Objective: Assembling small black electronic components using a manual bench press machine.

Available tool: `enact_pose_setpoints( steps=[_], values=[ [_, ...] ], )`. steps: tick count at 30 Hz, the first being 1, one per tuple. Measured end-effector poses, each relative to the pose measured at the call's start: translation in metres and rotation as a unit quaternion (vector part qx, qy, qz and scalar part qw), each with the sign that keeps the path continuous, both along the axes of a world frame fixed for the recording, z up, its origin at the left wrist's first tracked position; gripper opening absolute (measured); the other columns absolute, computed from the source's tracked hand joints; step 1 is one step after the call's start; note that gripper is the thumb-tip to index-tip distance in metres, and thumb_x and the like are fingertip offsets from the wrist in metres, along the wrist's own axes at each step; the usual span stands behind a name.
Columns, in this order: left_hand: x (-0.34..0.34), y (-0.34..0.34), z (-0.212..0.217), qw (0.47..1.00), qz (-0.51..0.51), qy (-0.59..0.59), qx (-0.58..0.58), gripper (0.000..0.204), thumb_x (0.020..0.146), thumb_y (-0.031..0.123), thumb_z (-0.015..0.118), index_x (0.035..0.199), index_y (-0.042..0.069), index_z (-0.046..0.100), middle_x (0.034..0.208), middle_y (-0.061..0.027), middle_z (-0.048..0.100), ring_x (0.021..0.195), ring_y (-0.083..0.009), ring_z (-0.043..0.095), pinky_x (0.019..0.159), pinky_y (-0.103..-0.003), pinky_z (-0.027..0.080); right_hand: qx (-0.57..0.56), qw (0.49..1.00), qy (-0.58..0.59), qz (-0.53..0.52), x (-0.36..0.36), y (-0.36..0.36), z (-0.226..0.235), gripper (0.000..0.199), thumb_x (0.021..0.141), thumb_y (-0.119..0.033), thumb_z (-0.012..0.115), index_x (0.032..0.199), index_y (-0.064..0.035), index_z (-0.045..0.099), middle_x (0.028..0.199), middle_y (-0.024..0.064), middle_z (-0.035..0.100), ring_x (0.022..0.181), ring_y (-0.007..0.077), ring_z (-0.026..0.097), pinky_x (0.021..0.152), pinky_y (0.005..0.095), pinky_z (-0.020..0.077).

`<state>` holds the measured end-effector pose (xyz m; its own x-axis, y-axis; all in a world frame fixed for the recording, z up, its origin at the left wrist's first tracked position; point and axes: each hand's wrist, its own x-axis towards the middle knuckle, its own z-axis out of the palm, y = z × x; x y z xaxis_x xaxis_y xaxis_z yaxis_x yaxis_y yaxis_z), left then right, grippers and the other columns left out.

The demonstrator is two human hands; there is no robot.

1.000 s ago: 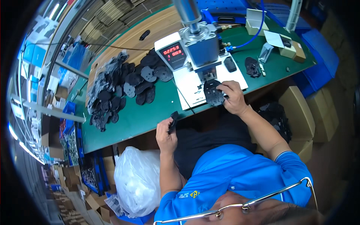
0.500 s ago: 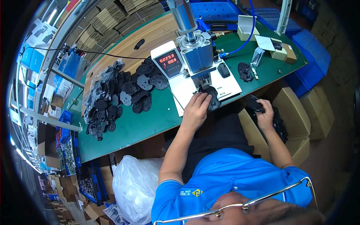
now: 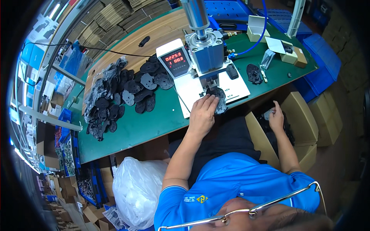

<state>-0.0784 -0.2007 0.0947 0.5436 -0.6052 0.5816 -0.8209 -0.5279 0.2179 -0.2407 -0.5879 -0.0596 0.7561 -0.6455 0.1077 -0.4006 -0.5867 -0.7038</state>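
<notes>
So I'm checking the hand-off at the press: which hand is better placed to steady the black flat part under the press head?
The left hand: its fingers already rest on the black flat part on the white press plate. The right hand is down in the cardboard box.

— What's piled on the green table?
— Heap of black flat parts, left side. White plastic bag sits below.
— And behind?
— Flattened cardboard stacks, blue crates.

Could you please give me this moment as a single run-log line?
left hand: flat on black part under press | right hand: over cardboard box, fingers around small piece | black parts pile: left on green table
</notes>
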Motion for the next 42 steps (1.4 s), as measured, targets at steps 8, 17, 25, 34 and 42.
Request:
enact_pose_setpoints(
  steps=[8, 17, 25, 34, 42],
  values=[
    [-0.005, -0.005, 0.001, 0.999, 0.003, 0.02, -0.024, 0.068, 0.077, -0.011, 0.067, 0.142, 0.003, 0.077, 0.147, -0.0148, 0.076, 0.143, -0.0372, 0.068, 0.119, -0.051, 0.054, -0.12, 0.896, -0.283, 0.32, 0.084, 0.132, 0.149, 0.048, 0.091, 0.002, 0.078, 0.139, -0.0033, 0.075, 0.126, 0.0211, 0.074, 0.117, 0.0417, 0.073, 0.104, 0.0497, 0.0589],
    [-0.009, 0.008, 0.003, 0.998, -0.033, 0.047, -0.019, 0.072, 0.076, -0.007, 0.07, 0.148, 0.002, 0.072, 0.155, -0.0215, 0.069, 0.15, -0.0433, 0.062, 0.122, -0.054, 0.053, -0.093, 0.873, -0.307, 0.367, 0.129, 0.161, 0.125, 0.052, 0.077, 0.005, 0.076, 0.128, -0.0044, 0.079, 0.128, 0.0201, 0.068, 0.115, 0.042, 0.069, 0.1, 0.0494, 0.0587],
    [0.046, 0.118, 0.0, 0.96, 0.277, 0.041, 0.013, 0.053, 0.094, 0.013, 0.079, 0.144, -0.001, 0.068, 0.144, -0.0227, 0.072, 0.131, -0.0442, 0.066, 0.113, -0.056, 0.053, -0.109, 0.875, -0.329, 0.339, 0.129, 0.166, 0.123, 0.045, 0.078, 0.002, 0.077, 0.122, -0.0044, 0.081, 0.12, 0.0174, 0.071, 0.11, 0.0408, 0.069, 0.097, 0.0487, 0.0563],
    [0.026, 0.174, -0.017, 0.937, 0.327, 0.099, 0.071, 0.055, 0.093, 0.043, 0.093, 0.117, -0.003, 0.073, 0.133, -0.0208, 0.073, 0.123, -0.0419, 0.067, 0.108, -0.057, 0.055, -0.117, 0.872, -0.338, 0.335, 0.13, 0.168, 0.125, 0.043, 0.078, -0.001, 0.078, 0.12, -0.004, 0.081, 0.118, 0.0164, 0.072, 0.107, 0.0396, 0.069, 0.096, 0.0484, 0.0556],
    [0.004, 0.193, -0.024, 0.955, 0.287, 0.041, 0.062, 0.058, 0.092, 0.042, 0.094, 0.121, -0.002, 0.071, 0.153, -0.0258, 0.068, 0.128, -0.0441, 0.066, 0.111, -0.054, 0.055, -0.113, 0.872, -0.34, 0.335, 0.132, 0.17, 0.126, 0.042, 0.078, -0.002, 0.078, 0.12, -0.0031, 0.081, 0.118, 0.0159, 0.072, 0.106, 0.0388, 0.07, 0.095, 0.0476, 0.0553]
  ],
)
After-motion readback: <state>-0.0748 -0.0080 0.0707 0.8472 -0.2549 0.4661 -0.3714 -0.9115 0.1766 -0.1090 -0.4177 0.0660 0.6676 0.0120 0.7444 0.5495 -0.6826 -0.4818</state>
